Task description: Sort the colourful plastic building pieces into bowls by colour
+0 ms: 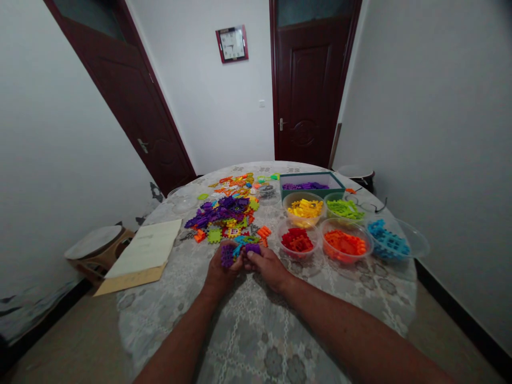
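Observation:
My left hand (222,270) is closed around a small cluster of purple building pieces (228,256). In my right hand (272,268) a flat purple building piece (253,248) is pinched between thumb and fingers. Both hands meet close together over the near middle of the table, and the fingertips partly hide what lies between them. Just beyond them are blue pieces (242,241); whether they are held or lie on the table I cannot tell. A loose pile of purple pieces (222,211), mixed with green, orange and yellow ones, spreads past my hands.
Clear bowls hold red (296,240), orange (344,243), yellow (304,208), green (344,209) and blue pieces (387,239) on the right. Behind them stands a green box (312,178) with purple pieces. Paper sheets (146,248) overhang the left edge. Glasses (370,205) lie far right.

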### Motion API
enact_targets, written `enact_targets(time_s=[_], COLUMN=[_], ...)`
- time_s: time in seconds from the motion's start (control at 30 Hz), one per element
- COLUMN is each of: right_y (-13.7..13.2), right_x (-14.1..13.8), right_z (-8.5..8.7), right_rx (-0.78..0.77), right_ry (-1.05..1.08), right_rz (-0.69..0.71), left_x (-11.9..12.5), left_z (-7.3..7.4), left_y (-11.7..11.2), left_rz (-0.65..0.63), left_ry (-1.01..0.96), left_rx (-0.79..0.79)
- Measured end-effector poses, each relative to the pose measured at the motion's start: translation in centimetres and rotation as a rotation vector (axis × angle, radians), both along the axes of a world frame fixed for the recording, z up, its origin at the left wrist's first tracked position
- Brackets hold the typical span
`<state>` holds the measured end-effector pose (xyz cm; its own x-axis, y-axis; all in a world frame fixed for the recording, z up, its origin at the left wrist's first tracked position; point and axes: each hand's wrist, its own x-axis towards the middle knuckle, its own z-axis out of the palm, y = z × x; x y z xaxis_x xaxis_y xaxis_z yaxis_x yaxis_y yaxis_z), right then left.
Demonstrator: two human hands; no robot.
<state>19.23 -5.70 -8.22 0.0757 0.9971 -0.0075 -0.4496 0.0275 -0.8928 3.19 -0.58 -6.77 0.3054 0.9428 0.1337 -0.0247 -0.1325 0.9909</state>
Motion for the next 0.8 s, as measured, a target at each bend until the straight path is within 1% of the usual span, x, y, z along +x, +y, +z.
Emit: enact_targets(time_s=[0.07, 0.13, 0.2, 0.27, 0.37, 0.47, 0.53, 0.6, 0.67, 0.8], right_y=[-0.1, 0.0, 0.1, 0.3, 0.4, 0.3, 0.2, 0.2, 0.2, 0.1], right_x=[0.1, 0.2, 0.3, 0.4, 0.7, 1.0, 1.2, 1.3, 1.2, 0.8], right_z=[0.1, -0.1, -0.5, -0.8, -0.9, -0.6, -0.3, -0.2, -0.2, -0.1], right_rx=[0.008, -0.009, -0.044, -0.073, -0.072, -0.060, -0.050, -0.042, -0.044, -0.037], right_ry=[0.009, -0.019, -0.044, -0.023, 0.073, 0.160, 0.200, 0.202, 0.165, 0.031], right_rz=[0.005, -0.015, -0.034, -0.045, -0.063, -0.036, -0.011, -0.006, -0.006, -0.003], left_x=[0.2, 0.4, 0.6, 0.9, 1.9, 3.4, 4.0, 4.1, 3.7, 2.3], left_z=[0.5, 1.0, 1.4, 1.9, 2.7, 3.3, 3.5, 3.2, 2.7, 1.7], left_y=[-0.2, -0.2, 0.2, 0.8, 1.9, 2.7, 3.0, 3.2, 3.3, 3.7], left_rz=[0.034, 0.122, 0.195, 0.222, 0.175, 0.065, 0.001, -0.048, -0.080, -0.098], left_ry=[-0.040, -0.067, -0.106, -0.163, -0.339, -0.504, -0.561, -0.575, -0.585, -0.630], left_rx=[0.025, 0.036, -0.012, -0.074, -0.178, -0.260, -0.313, -0.369, -0.403, -0.428])
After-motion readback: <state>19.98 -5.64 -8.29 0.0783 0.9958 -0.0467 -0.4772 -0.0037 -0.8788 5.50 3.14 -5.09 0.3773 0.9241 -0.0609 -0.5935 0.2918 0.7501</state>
